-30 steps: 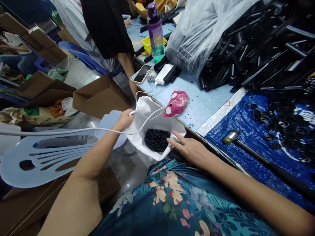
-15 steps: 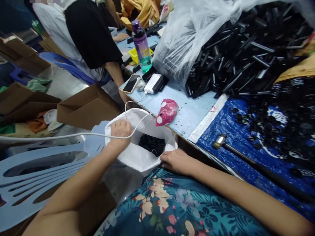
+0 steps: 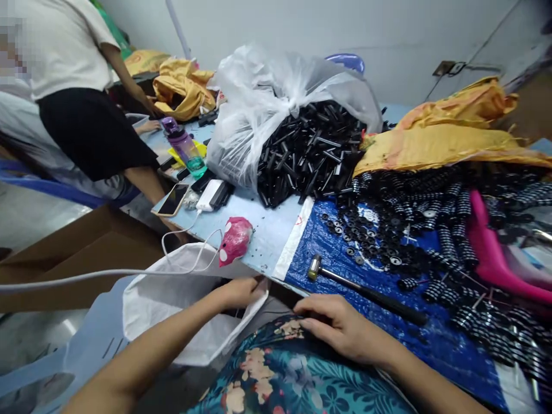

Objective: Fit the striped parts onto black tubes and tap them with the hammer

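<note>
My left hand (image 3: 241,293) is at the right-hand rim of a white woven sack (image 3: 172,322), its fingers closed on the edge and partly hidden. The sack hangs open beside the table's front edge, and its inside is mostly covered by my forearm. My right hand (image 3: 332,322) rests at the table edge in front of my body. Its fingers are loosely bent with the thumb apart, and nothing shows in it. Close by on a blue woven sheet (image 3: 297,264) lies a hammer (image 3: 366,292) with a dark handle. A pink wrapped bundle (image 3: 236,238) sits near the sack.
A clear plastic bag (image 3: 245,115) spills black tubes (image 3: 310,149). Black ribbed rollers (image 3: 451,241) lie beside a pink bin (image 3: 487,253). A phone (image 3: 173,199), a power bank (image 3: 211,195) with a white cable, and a bottle (image 3: 185,146) stand left. Another person (image 3: 81,115) stands behind.
My left hand has moved from the sack's left rim across to its right rim. The right hand has let go of the sack and shifted right to the table edge. The view has tilted up.
</note>
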### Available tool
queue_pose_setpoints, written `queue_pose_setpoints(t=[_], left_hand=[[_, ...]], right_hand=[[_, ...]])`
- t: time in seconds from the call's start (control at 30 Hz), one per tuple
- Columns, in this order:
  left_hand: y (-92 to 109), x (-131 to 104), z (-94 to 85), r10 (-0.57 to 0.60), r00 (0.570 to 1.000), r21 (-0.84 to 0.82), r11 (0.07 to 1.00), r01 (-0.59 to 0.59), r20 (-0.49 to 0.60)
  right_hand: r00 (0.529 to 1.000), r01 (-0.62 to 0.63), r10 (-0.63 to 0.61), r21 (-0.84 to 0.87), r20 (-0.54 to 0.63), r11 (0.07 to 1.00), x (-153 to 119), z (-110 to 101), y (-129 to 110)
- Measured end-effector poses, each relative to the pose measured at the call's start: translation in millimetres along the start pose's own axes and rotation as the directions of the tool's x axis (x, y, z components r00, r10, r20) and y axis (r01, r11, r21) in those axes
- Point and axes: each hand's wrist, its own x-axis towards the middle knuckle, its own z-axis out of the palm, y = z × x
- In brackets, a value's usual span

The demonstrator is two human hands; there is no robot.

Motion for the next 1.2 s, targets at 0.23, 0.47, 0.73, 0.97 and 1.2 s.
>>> queue_pose_setpoints(t=[0.23, 0.47, 0.73, 0.97, 1.2], left_hand=[[61, 42, -83.7, 0.265, 0.935, 0.262, 0.944, -0.201, -0.237], [60, 219, -102.2, -0.158, 0.818, 0.202, 0.927, 0.316, -0.552], [80, 199, -66.5, 0.011, 0.831, 0.121, 0.990, 0.068, -0.556], [129, 168, -6.6, 0.215, 0.843, -0.204, 0.913, -0.352, -0.493], [133, 144, 3.7, -0.002, 0.956, -0.808, 0.535, -0.245, -0.292]], right_hand=[[0.854, -0.136, 0.231, 0.229, -0.466, 0.964, -22, -41, 22], [0.738, -0.367, 0.088, -0.290, -0.669, 0.884, -55, -115, 34], [0.460, -0.885, 0.420, -0.442, -0.782, 0.147, -76, -215, 102], [0.441, -0.891, 0.445, -0.439, -0.780, 0.113, -62, -231, 106], [0.428, -0.836, 0.206, -0.298, -0.880, 0.461, -88, -192, 79]])
